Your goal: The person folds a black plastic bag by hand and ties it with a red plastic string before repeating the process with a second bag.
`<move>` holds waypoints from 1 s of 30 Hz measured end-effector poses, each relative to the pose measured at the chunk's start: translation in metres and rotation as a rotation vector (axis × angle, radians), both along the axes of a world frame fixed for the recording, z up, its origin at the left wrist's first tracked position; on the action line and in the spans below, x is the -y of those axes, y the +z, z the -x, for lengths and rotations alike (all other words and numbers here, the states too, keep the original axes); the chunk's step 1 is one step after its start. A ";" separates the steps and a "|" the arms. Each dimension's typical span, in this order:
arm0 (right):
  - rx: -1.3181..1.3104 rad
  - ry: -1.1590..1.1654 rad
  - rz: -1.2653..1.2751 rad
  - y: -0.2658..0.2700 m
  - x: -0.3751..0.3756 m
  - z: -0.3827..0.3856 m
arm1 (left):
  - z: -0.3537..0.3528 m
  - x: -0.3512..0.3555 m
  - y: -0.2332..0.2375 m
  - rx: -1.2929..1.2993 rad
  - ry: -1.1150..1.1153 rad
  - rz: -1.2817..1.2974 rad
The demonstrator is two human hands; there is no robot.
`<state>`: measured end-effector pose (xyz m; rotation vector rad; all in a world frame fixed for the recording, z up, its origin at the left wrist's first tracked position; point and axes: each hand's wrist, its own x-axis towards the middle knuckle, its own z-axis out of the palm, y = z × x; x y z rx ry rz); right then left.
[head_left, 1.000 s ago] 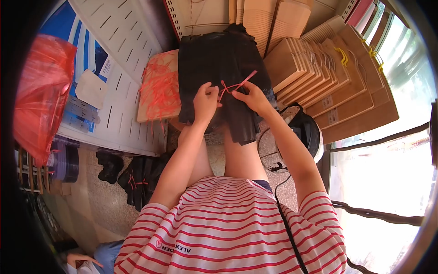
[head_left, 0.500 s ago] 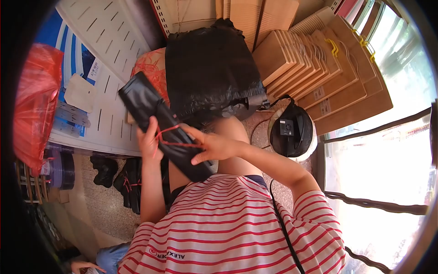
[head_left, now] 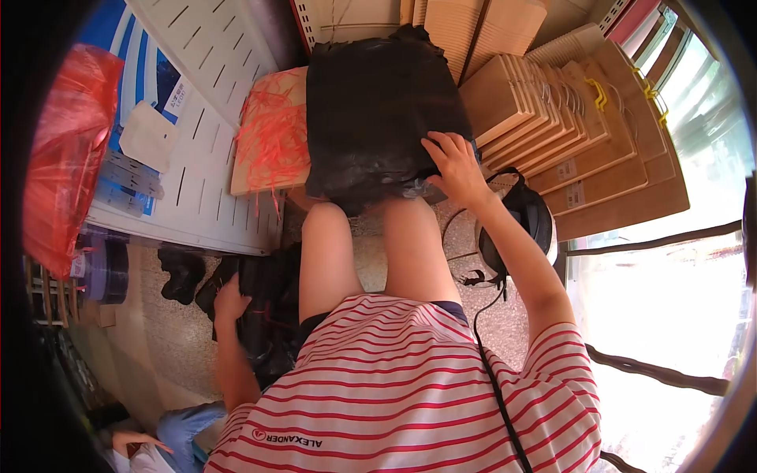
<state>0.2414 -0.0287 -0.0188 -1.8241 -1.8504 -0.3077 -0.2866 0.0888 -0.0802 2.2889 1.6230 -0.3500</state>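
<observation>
My right hand point(head_left: 459, 167) lies on the right front part of a stack of black plastic sheets or bags point(head_left: 378, 110), fingers apart. The stack is in front of my knees, its front edge crumpled and shiny. Low on my left, my left hand point(head_left: 230, 301) is closed at the side of a folded black plastic bundle point(head_left: 256, 296) tied with red string. Its thumb lies toward the bundle; the other fingers are partly hidden. More dark bundles lie around it on the floor, hard to tell apart. Loose red strings point(head_left: 272, 130) lie on a wooden board point(head_left: 246, 183) left of the stack.
Wooden cutting boards point(head_left: 583, 158) lean in a row at the right. A black bag point(head_left: 524, 225) sits below them. At the left are a white slotted shelf point(head_left: 197, 118) and a red plastic bag point(head_left: 75, 158). Another person's jeans point(head_left: 189, 430) show at the lower left.
The tied black bundle has gone from above my lap down to the floor at my left, with my left hand. My right hand has let go of it and moved up onto the black stack.
</observation>
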 end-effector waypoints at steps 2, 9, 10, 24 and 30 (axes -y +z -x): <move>0.152 0.034 0.021 -0.006 -0.009 -0.008 | -0.034 -0.008 -0.004 0.303 -0.004 -0.047; 0.189 0.151 0.040 -0.001 -0.028 -0.027 | -0.216 -0.007 0.050 0.784 -0.390 -0.472; 0.192 0.147 0.043 0.002 -0.030 -0.027 | -0.238 -0.006 0.059 0.819 -0.446 -0.504; 0.111 0.086 0.050 0.029 -0.037 -0.043 | -0.324 -0.062 0.081 0.600 -0.782 -0.541; 0.037 0.036 0.030 0.018 -0.040 -0.041 | -0.324 -0.074 0.089 0.661 -0.775 -0.505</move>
